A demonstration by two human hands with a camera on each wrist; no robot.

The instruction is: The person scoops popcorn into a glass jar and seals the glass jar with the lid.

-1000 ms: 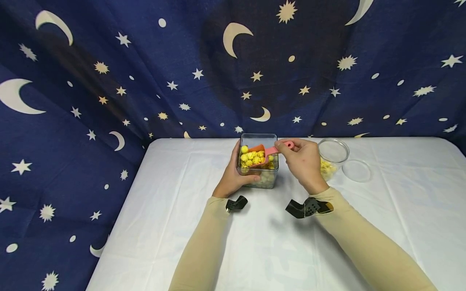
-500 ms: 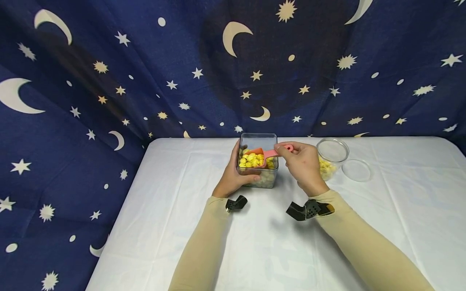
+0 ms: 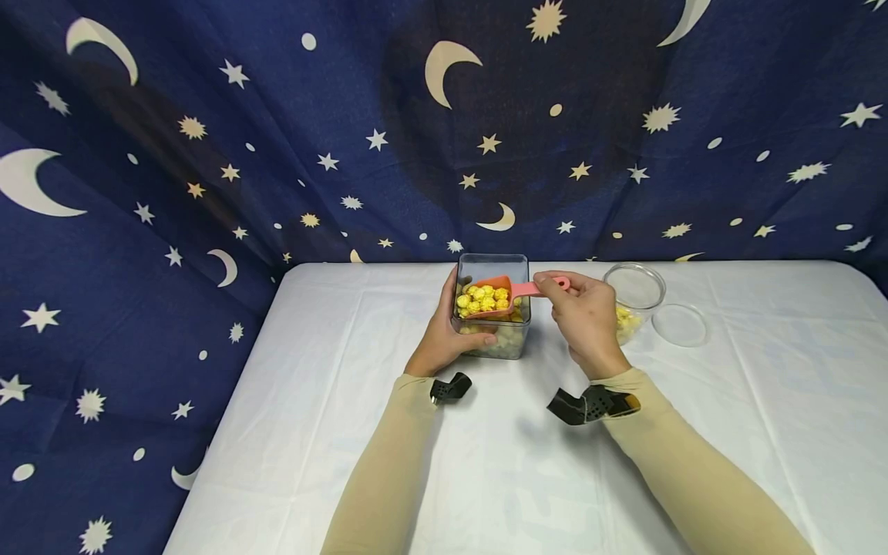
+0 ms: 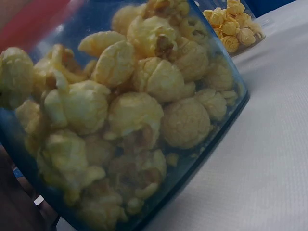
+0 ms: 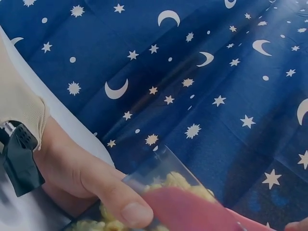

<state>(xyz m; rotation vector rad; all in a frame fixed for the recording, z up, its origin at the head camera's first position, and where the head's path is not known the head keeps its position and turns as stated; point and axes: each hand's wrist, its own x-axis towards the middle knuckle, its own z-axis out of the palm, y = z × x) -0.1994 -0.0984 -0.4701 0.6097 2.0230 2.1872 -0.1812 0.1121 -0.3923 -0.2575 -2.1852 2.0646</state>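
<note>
We're seeing the right hand [image 3: 586, 316] clamping thumb and fingers on the handle of a pink scoop [image 3: 525, 290]; the scoop's bowl is sitting inside the mouth of a square clear container [image 3: 494, 267], carrying yellow popcorn [image 3: 488, 301]. The left hand [image 3: 444, 341] is gripping that container, thumb lying across the near face, other fingers wrapping the left side, tips mostly hiding from us. More popcorn is filling the container below, showing through its wall in the left wrist view. Further out, we're noting a round clear jar [image 3: 634, 287] holding popcorn, standing just right of the right hand, with a clear round lid [image 3: 681, 326] lying beside it. Beige sleeves [image 3: 378, 470] are covering both arms; a white cloth [image 3: 513, 470] is covering the table; a navy moon-and-star curtain [image 3: 333, 92] is hanging behind.
</note>
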